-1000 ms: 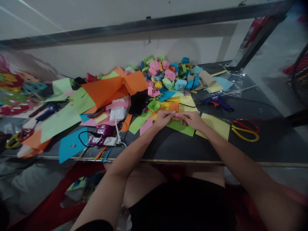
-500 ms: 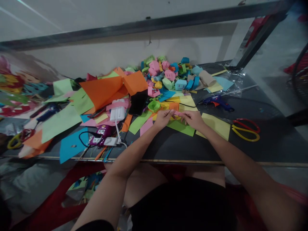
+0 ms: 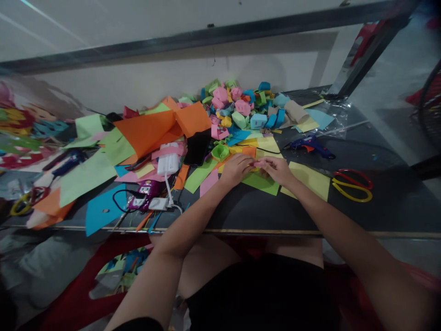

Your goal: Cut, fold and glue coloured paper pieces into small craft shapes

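Observation:
A small strip of pink paper (image 3: 258, 164) is pinched between my two hands above the middle of the table. My left hand (image 3: 237, 168) has its fingers closed at the strip's left end, covering part of it. At the other end, the thumb and fingertips of my right hand (image 3: 277, 170) grip the paper. Beneath them lie a green paper sheet (image 3: 263, 185) and some yellow sheets (image 3: 270, 145). Just behind my hands are a small orange paper piece (image 3: 249, 151) and a green folded paper cup shape (image 3: 220, 152).
Folded paper pieces (image 3: 243, 108) are heaped by the wall. A blue glue gun (image 3: 312, 145) and scissors (image 3: 353, 185) lie at right. Left are a black phone (image 3: 197, 148), a white charger block (image 3: 168, 163), orange sheets (image 3: 146, 131) and a purple device (image 3: 146, 193).
My left hand has turned and its fingers have come over the pink paper, hiding more of it. My right hand has shifted only slightly.

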`<state>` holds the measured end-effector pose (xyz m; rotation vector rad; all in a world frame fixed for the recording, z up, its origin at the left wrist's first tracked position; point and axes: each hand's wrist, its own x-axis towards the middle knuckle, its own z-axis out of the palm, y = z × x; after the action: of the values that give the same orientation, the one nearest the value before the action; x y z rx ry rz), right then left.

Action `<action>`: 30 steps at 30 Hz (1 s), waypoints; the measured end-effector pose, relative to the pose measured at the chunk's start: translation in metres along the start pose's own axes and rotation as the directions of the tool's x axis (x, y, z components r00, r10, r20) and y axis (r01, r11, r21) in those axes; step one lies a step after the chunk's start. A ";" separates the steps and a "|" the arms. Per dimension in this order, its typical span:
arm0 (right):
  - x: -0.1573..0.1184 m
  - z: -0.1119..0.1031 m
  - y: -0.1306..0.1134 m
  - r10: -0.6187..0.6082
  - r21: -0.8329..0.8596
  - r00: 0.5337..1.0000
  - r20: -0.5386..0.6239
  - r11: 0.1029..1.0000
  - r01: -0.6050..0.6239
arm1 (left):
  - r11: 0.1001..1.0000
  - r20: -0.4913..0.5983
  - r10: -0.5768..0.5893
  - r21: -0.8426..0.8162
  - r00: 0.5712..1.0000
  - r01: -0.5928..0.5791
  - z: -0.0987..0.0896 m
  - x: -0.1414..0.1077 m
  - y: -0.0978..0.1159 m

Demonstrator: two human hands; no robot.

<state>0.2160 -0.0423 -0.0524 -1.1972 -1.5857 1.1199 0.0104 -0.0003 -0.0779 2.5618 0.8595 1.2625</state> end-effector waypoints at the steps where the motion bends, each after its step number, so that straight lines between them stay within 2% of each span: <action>1: 0.001 0.000 0.000 0.006 0.055 1.000 0.011 0.998 -0.006 | 1.000 -0.009 -0.016 -0.010 1.000 0.016 -0.001 0.000 0.001; 6: 0.005 -0.001 0.003 0.011 0.191 0.999 0.052 0.981 -0.021 | 0.976 -0.029 -0.169 -0.146 0.985 0.163 -0.003 0.002 0.008; 10: 0.007 -0.001 0.007 0.015 0.212 0.999 0.033 0.977 -0.022 | 0.931 -0.073 -0.277 -0.267 0.958 0.249 -0.003 0.004 0.013; 13: 0.007 -0.001 0.009 0.032 0.103 0.998 -0.053 0.994 -0.027 | 0.880 -0.091 -0.397 -0.320 0.913 0.351 -0.003 0.005 0.017; 16: 0.006 -0.002 0.007 -0.041 -0.097 0.986 -0.161 0.995 0.026 | 0.797 -0.066 -0.514 -0.405 0.856 0.447 -0.001 0.006 0.018; 19: 0.005 -0.002 0.004 -0.097 -0.188 0.982 -0.161 0.980 0.066 | 0.714 -0.019 -0.574 -0.501 0.818 0.489 0.003 0.006 0.018; 22: 0.004 0.000 0.004 -0.034 -0.067 0.996 -0.086 0.997 0.029 | 0.633 0.050 -0.581 -0.599 0.812 0.490 0.007 0.007 0.018; 25: 0.005 0.002 0.005 0.101 0.120 0.995 -0.002 0.988 -0.100 | 0.576 0.107 -0.576 -0.651 0.811 0.495 0.008 0.006 0.019; 27: 0.006 0.003 0.006 0.157 0.172 0.987 0.035 0.972 -0.160 | 0.568 0.117 -0.573 -0.658 0.812 0.495 0.008 0.006 0.019; 30: 0.007 0.004 0.007 0.177 0.199 0.983 0.051 0.963 -0.184 | 0.547 0.146 -0.557 -0.677 0.818 0.493 0.008 0.007 0.017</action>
<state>0.2127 -0.0348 -0.0592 -1.2083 -1.3687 1.3904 0.0266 -0.0100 -0.0717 1.4953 0.8584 1.1856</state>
